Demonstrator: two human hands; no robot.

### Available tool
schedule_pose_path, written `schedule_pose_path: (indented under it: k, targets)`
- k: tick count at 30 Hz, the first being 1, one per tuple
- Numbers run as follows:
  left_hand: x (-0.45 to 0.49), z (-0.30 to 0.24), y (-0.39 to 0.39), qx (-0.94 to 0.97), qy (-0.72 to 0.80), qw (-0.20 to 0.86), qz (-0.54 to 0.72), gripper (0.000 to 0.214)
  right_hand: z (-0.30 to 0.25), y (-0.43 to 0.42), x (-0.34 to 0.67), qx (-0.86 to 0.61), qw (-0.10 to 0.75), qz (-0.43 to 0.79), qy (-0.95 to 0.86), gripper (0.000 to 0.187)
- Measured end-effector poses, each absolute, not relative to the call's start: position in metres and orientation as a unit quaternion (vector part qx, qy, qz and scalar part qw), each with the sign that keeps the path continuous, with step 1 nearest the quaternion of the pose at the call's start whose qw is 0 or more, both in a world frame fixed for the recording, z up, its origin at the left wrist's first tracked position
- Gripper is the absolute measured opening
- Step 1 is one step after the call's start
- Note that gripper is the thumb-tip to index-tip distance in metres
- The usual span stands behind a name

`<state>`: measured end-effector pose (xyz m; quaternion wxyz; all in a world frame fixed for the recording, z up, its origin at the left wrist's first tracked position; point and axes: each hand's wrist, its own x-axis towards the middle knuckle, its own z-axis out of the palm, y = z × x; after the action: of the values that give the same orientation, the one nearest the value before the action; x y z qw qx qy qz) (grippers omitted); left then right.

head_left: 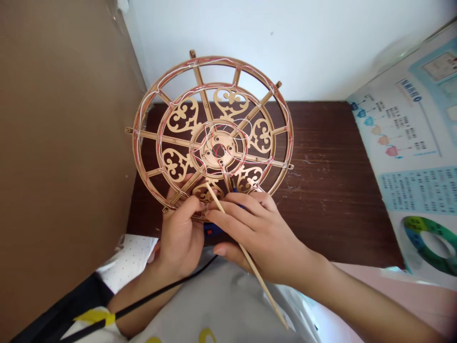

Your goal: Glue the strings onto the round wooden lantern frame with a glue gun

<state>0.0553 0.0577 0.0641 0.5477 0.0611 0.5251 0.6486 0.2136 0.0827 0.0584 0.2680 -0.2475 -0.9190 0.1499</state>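
A round wooden wheel [214, 133] with cut-out scroll patterns, spokes and thin red and white wires along its rim stands tilted on a dark wooden table [328, 190]. My left hand [182, 233] grips the wheel's lower edge, fingers curled around it. My right hand [253, 233] holds a thin wooden stick [250, 259] between its fingers, its tip resting against the wheel's lower part. A blue object [212, 230] shows partly between my hands, mostly hidden.
A brown cardboard panel [60, 143] stands at the left. A white wall is behind. A printed poster [410, 143] leans at the right. A black cord [143, 300] runs across my lap and white clothing below.
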Motion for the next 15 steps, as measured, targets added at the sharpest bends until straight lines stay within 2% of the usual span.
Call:
schedule_pose_path:
  k: [4, 10, 15]
  targets:
    - [0.0583, 0.0668, 0.0571, 0.061, 0.528, 0.557, 0.638, 0.042, 0.0591, 0.0817, 0.2131, -0.243, 0.261, 0.13, -0.925, 0.051]
    - [0.0551, 0.0687, 0.0538, 0.052, 0.515, 0.602, 0.607, 0.03, 0.0593, 0.0827, 0.2163, -0.221, 0.27, 0.115, -0.93, 0.049]
    - [0.0513, 0.0712, 0.0536, 0.024, 0.503, 0.597, 0.624, 0.022, 0.0582, 0.0841, 0.2184, -0.202, 0.298, 0.115, -0.926, 0.049]
